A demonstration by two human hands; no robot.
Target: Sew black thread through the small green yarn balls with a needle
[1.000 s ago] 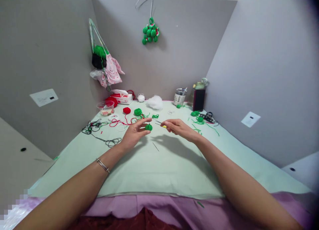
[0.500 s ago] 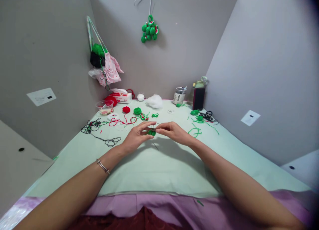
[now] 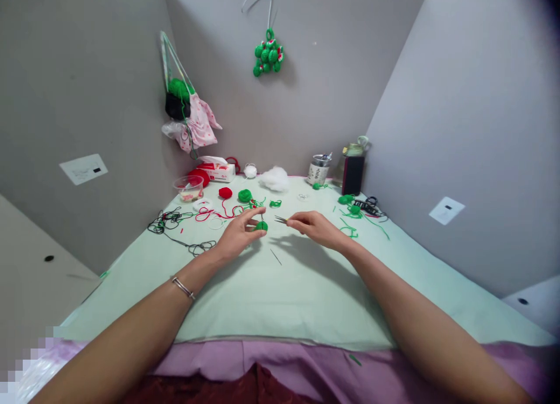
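My left hand (image 3: 240,233) is closed on a small green yarn ball (image 3: 261,226), pinched at the fingertips. A short dark strand stands up from the ball toward my raised index finger. To the right, my right hand (image 3: 312,227) grips a small pair of thread snips (image 3: 281,219). Their two thin pointed blades are apart and point left at the ball, with a gap between. On the cloth below lies a thin dark needle-like rod (image 3: 275,257); its exact kind is too small to tell.
Black cord (image 3: 168,222) lies tangled at the left. A red yarn ball (image 3: 225,192), a green yarn ball (image 3: 245,195) and white stuffing (image 3: 275,179) sit farther back. A pen tin (image 3: 318,171) and a dark phone-like slab (image 3: 352,175) stand at back right, near green yarn scraps (image 3: 350,227).
My right hand has moved right, away from the green ball, and the blades now show clearly. My left hand has turned slightly, showing more of the ball. The whole view has shifted a little.
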